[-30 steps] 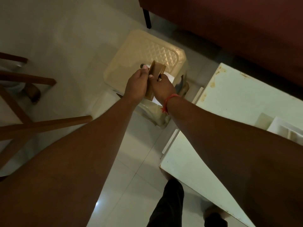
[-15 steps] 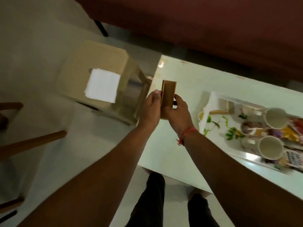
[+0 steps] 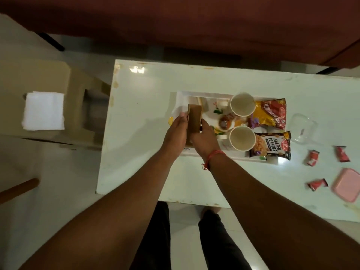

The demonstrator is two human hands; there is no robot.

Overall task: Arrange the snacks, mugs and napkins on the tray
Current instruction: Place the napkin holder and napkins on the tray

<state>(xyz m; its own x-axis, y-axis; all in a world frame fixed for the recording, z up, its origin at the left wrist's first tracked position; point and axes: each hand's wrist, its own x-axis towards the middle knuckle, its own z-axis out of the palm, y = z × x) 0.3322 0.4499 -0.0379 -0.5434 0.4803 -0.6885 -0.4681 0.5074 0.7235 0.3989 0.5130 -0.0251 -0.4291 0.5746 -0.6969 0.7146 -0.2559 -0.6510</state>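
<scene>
Both hands grip a brown wooden napkin holder [image 3: 194, 118] upright over the left end of the white floral tray [image 3: 202, 96]. My left hand [image 3: 175, 131] clasps its left side, my right hand [image 3: 203, 139] its right side. On the tray stand two empty cream mugs [image 3: 242, 104] [image 3: 242, 138]. A yellow-red snack packet [image 3: 269, 113] and a salted peanuts packet [image 3: 271, 145] lie at the tray's right end. A stack of white napkins [image 3: 43, 111] rests on the beige stool [image 3: 64, 75] to the left.
The white table [image 3: 140, 106] also carries a clear plastic lid [image 3: 303, 128], three small red candy wrappers [image 3: 312, 157] [image 3: 342, 153] [image 3: 317, 184] and a pink container [image 3: 347, 184] at the right. A dark red sofa [image 3: 194, 22] runs behind. A wooden chair leg [image 3: 18, 189] shows at left.
Both hands carried the wooden holder from the stool rightward across the table to above the tray's left end. The napkins stayed on the stool.
</scene>
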